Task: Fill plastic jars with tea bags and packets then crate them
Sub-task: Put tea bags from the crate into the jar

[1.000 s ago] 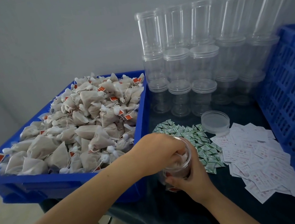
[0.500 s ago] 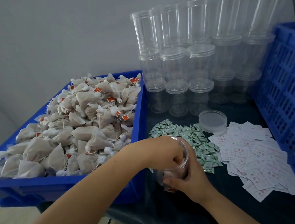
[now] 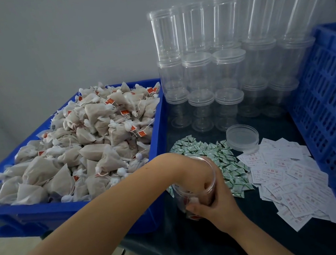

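Observation:
A clear plastic jar [image 3: 181, 201] stands on the dark table near its front edge, with tea bags showing through its lower wall. My right hand [image 3: 219, 204] wraps around the jar's near side and holds it. My left hand [image 3: 191, 173] is pushed down into the jar's mouth past the knuckles; its fingers are blurred behind the plastic. A heap of beige tea bags [image 3: 91, 142] with red tags fills a blue bin [image 3: 159, 128] on the left. Small green packets [image 3: 221, 158] and white paper slips [image 3: 284, 176] lie spread to the right of the jar.
A loose clear lid [image 3: 242, 137] sits behind the packets. Stacks of empty lidded jars [image 3: 215, 73] stand along the grey wall at the back. A blue slatted crate [image 3: 332, 104] stands tilted along the right side. The table's front edge [image 3: 201, 248] is close to me.
My left hand has sunk from the jar's mouth deeper into the jar. My right hand keeps its hold on the jar, which has barely moved.

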Demonstrator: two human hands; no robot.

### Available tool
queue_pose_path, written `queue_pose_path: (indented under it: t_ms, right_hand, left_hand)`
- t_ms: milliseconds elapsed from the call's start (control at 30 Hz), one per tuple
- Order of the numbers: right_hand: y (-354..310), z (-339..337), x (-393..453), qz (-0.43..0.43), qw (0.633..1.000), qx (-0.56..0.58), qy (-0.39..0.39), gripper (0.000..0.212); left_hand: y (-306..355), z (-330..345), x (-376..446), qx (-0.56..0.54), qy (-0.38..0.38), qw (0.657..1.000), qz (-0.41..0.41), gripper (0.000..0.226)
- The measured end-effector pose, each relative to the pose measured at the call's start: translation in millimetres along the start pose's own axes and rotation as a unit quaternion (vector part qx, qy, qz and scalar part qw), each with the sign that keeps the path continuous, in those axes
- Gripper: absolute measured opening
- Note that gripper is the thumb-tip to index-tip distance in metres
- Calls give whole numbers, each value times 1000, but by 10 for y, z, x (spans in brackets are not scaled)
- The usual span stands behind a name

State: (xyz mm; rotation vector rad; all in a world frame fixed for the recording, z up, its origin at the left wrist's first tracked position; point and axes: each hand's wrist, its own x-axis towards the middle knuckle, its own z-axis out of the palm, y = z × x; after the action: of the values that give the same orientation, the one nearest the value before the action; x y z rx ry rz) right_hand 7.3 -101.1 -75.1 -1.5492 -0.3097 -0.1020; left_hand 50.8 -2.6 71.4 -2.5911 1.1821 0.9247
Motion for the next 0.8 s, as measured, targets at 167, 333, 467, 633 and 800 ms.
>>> queue_pose_path:
  t_ms: [167, 333, 467, 633, 800]
  right_hand:
    - [21, -8, -5, -7, 1000, -2, -7, 102]
    - [-25, -6, -12, -19, 1000, -19, 4, 95]
    - [-34, -17, -37, -9, 1000, -21, 0, 93]
    - [-70, -18, -48, -12, 1000, -27, 1, 97]
    - [-86, -9, -31, -33, 998, -51, 11, 97]
  left_hand:
    - [-24, -68, -13, -21, -46, 999, 3, 25]
    - [-120, -230, -120, -83, -17, 996, 2, 22]
    - [-246, -416, -227, -274, 189, 943, 28, 15]
    - [-472, -463, 70, -191, 333, 923, -27, 16]
    - [-620, -284, 456, -9, 143, 987, -68, 40]
